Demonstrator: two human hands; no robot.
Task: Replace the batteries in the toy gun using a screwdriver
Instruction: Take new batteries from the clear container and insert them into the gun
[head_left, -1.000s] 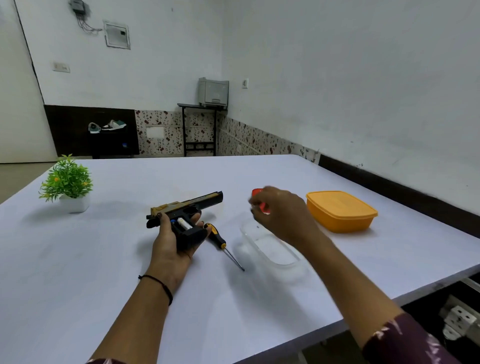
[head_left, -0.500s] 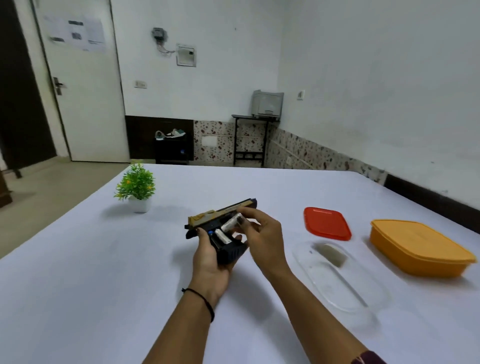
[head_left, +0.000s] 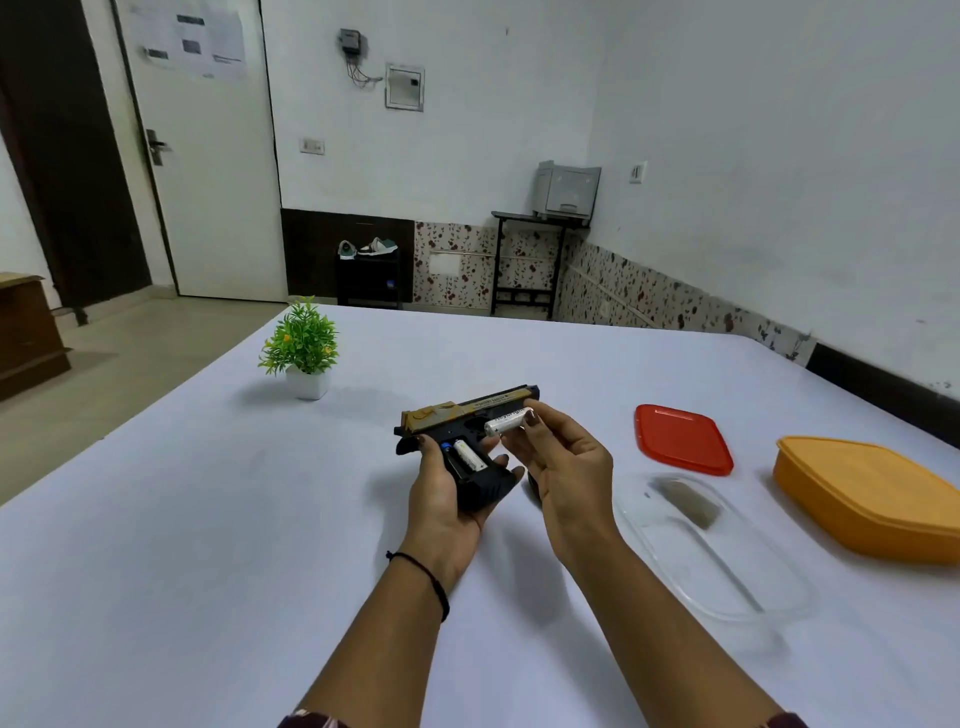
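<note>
My left hand (head_left: 441, 499) grips the black and gold toy gun (head_left: 467, 415) by its grip, a little above the white table (head_left: 208, 519). The battery bay in the grip lies open, and one white battery (head_left: 466, 455) sits inside it. My right hand (head_left: 563, 462) pinches a second white battery (head_left: 506, 421) between thumb and fingertips, just above and to the right of the bay. The screwdriver is hidden behind my hands.
A clear plastic container (head_left: 711, 545) lies right of my right forearm. Beyond it lies a red lid (head_left: 680, 439), and an orange lidded box (head_left: 872, 499) stands at the far right. A small potted plant (head_left: 304, 348) is at the back left.
My right hand came back from the red lid to the gun, took hold of a white battery at the open bay and has lifted it slightly. The camera view shifted left.
</note>
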